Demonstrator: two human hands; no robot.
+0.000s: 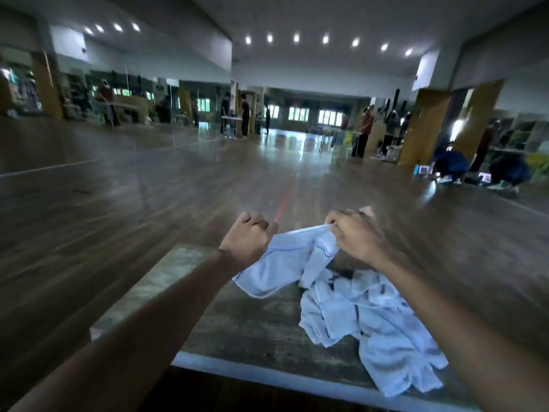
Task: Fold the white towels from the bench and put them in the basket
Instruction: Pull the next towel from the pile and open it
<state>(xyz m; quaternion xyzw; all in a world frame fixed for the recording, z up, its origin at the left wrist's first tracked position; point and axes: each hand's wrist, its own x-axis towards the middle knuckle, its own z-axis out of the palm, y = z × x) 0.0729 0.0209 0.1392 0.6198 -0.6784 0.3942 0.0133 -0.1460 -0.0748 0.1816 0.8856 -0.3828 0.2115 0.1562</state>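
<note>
A white towel (pixel 285 263) is held up above the bench (pixel 252 325) by 2 hands, stretched between them along its upper hem. The left hand (pixel 248 240) is closed in a fist on the left end of that hem, with the knuckles turned away from the camera. The right hand (pixel 355 237) is closed on the right end, where the cloth is pinched between thumb and fingers and bunched into folds just below the grip. A thin dark stitched line is seen running along the towel near its hem. The rest of the towel hangs down from the hands, and its lower corner is draped toward the middle of the bench; whether it touches the surface cannot be told. A crumpled heap of white towels (pixel 374 325) is spread over the right part of the bench, from just below the right hand down to the near edge, where 1 ragged end lies close to the pale rim. The left part of the bench top is worn, dark and mottled. Both forearms are stretched forward from the bottom corners of the view. Beyond the far edge of the bench, a wide glossy wooden floor (pixel 178 179) is seen, blurred, with several people standing well away in the background.
</note>
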